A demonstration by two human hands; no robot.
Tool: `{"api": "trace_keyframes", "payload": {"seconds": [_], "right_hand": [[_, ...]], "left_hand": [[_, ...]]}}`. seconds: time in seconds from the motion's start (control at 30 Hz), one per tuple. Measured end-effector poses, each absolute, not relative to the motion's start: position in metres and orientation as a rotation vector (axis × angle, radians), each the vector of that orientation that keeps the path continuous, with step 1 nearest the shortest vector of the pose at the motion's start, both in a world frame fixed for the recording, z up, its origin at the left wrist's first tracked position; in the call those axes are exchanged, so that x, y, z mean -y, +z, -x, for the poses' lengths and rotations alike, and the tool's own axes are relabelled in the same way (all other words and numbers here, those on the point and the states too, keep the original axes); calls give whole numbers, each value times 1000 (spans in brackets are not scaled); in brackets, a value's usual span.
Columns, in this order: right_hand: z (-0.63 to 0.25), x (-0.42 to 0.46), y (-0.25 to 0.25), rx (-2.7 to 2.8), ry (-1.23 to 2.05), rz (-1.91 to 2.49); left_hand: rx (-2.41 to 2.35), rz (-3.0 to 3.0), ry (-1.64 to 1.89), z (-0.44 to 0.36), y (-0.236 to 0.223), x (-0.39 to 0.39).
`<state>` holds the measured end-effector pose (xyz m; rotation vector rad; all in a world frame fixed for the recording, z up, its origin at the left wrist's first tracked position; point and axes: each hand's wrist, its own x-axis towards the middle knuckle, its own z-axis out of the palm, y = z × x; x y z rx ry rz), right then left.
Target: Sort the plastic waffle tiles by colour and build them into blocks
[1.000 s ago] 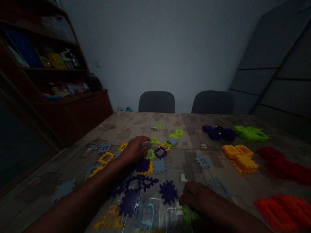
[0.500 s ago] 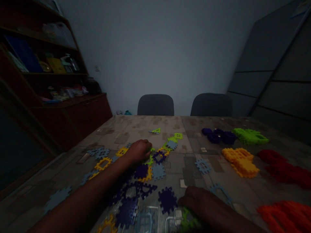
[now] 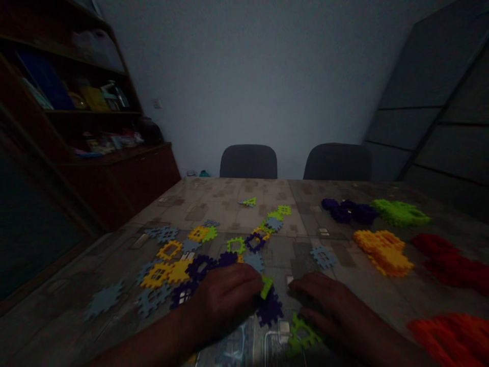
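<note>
My left hand [image 3: 231,289] is closed on a small lime-green toothed building tile [image 3: 266,287], seen nearly edge-on at its fingertips. Beneath that tile, a dark purple toothed tile [image 3: 270,310] lies on the table. To the right, my right hand [image 3: 330,300] hovers low with its fingers apart and nothing visible in them. A lime-green tile with a hole [image 3: 301,332] lies just below its fingertips. Beyond the left hand are a green frame tile [image 3: 236,245], a purple ring tile [image 3: 254,241] and a grey tile [image 3: 254,262].
Yellow tiles [image 3: 156,275] and grey tiles [image 3: 105,299] spread across the left side of the table [image 3: 214,196]. On the right stand sorted piles: purple [image 3: 349,211], green [image 3: 399,211], yellow [image 3: 384,252], red [image 3: 454,262] and orange [image 3: 454,336]. Two chairs [image 3: 248,161] stand behind.
My left hand has come back toward me from the middle tiles with a lime-green tile in its fingers. My right hand has shifted slightly forward, uncovering more of the green tile beside it.
</note>
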<state>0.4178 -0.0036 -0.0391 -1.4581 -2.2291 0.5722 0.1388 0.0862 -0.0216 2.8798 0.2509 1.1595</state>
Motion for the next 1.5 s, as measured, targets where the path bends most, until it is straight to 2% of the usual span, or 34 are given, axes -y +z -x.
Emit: {"api": "trace_keyframes", "payload": {"seconds": [0.1, 0.23, 0.4, 0.57, 0.73, 1.03, 1.3, 1.5], "right_hand": [[-412, 2, -34, 2230, 578, 1297], [-404, 0, -19, 2193, 750, 1119], [-403, -3, -10, 2138, 882, 1180], [-414, -1, 0, 2214, 773, 1422], [-423, 1, 2, 2291, 751, 1564], [-414, -2, -3, 2480, 787, 1718], [-417, -3, -7, 2522, 785, 1664], [-405, 5, -17, 2500, 707, 1440]], "left_hand": [[-45, -2752, 1172, -154, -11, -66], [61, -2695, 1183, -167, -10, -61], [35, -2698, 1152, -173, -18, -60], [-161, -2766, 1031, -163, -24, -58], [-300, -2711, 1081, -146, -40, -59], [-310, -2722, 1062, -147, -45, -56], [-315, -2718, 1010, -145, -46, -57], [-317, -2740, 1070, -146, -49, -56]]}}
